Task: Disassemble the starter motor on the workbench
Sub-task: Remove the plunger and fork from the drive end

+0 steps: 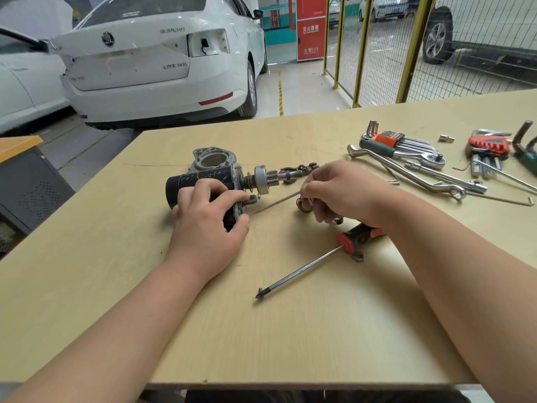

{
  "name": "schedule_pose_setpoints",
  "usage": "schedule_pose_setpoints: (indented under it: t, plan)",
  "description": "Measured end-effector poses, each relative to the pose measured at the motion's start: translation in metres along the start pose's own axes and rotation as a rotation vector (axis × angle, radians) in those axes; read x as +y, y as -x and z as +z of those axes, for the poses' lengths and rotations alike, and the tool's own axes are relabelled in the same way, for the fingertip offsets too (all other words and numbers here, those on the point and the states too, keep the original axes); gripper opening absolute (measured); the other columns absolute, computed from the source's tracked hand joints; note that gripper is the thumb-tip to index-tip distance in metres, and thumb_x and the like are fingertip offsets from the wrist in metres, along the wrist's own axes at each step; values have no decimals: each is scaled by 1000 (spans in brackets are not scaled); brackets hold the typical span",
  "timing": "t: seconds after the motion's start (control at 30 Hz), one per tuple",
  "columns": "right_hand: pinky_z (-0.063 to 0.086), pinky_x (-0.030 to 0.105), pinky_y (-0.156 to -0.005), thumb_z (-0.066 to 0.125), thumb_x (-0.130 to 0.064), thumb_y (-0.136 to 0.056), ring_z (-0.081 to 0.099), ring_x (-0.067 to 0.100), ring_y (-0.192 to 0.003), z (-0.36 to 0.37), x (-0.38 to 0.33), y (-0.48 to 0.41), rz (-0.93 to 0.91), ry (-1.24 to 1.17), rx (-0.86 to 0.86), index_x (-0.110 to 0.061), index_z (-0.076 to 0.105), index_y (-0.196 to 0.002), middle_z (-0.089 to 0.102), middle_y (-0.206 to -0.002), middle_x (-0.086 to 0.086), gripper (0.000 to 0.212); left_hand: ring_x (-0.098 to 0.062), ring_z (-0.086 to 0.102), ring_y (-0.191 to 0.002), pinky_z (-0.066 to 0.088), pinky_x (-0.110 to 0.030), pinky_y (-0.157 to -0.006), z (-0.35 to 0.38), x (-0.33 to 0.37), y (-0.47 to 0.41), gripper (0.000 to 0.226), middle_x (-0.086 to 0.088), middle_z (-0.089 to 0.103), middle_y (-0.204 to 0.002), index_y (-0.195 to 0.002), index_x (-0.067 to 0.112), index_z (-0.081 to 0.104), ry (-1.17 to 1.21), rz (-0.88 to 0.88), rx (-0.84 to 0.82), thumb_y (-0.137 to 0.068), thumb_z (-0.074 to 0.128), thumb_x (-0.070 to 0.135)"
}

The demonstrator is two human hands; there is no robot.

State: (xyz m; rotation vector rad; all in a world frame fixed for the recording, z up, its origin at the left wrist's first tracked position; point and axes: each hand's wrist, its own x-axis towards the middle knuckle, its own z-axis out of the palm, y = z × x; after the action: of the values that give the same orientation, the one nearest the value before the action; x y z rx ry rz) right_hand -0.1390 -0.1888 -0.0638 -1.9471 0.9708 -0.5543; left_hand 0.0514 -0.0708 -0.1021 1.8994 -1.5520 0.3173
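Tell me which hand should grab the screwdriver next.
Right, probably: the right hand lies beside the screwdriver, though it pinches a thin rod; the left hand grips the starter motor.

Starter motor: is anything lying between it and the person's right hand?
Nothing blocks it. The left hand grips the starter motor; the right hand sits close beside it, with only the thin rod it pinches crossing the bare gap of workbench.

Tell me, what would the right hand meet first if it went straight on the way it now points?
Most likely the starter motor, at the end the left hand grips; the thin rod pinched by the right hand would touch first. Depth is uncertain.
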Motion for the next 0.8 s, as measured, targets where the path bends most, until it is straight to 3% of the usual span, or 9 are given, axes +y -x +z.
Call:
schedule_pose_setpoints:
  t: [0.1, 0.23, 0.4, 0.8]
  plan:
    - [39, 17, -41, 51, -16, -88, 53, 14, -40, 1, -1, 0, 24, 18, -10, -4, 62, -69, 63, -50, 7, 25, -20, 33, -104, 26, -33, -91, 3, 0, 0, 26, 3, 49, -108, -106, 31, 70, -16, -6, 22, -80, 68, 32]
    - [46, 27, -51, 51, -15, -87, 57, 21, -50, -7, 2, -2, 20, -60, 55, 1, 63, -75, 64, -53, 10, 24, -22, 36, -104, 27, -34, -87, 3, 1, -2, 25, 3, 50, -103, -102, 32, 70, -43, -11, 36, -79, 70, 41]
    - [46, 24, -49, 50, -16, -88, 56, 19, -48, -2, 2, -2, 24, -64, 35, -3, 61, -70, 64, -53, 9, 24, -27, 44, -95, 33, -37, -82, 7, 9, -7, 10, -1, 53, -93, -88, 21, 73, -42, 9, 101, -82, 73, 29]
    - [44, 24, -47, 49, -14, -90, 54, 20, -49, -4, 3, -2, 27, -130, 12, -3, 61, -70, 61, -51, 10, 25, -30, 45, -94, 40, -41, -85, 7, 11, -8, 10, -4, 55, -93, -91, 19, 74, -57, 0, 112, -83, 71, 24]
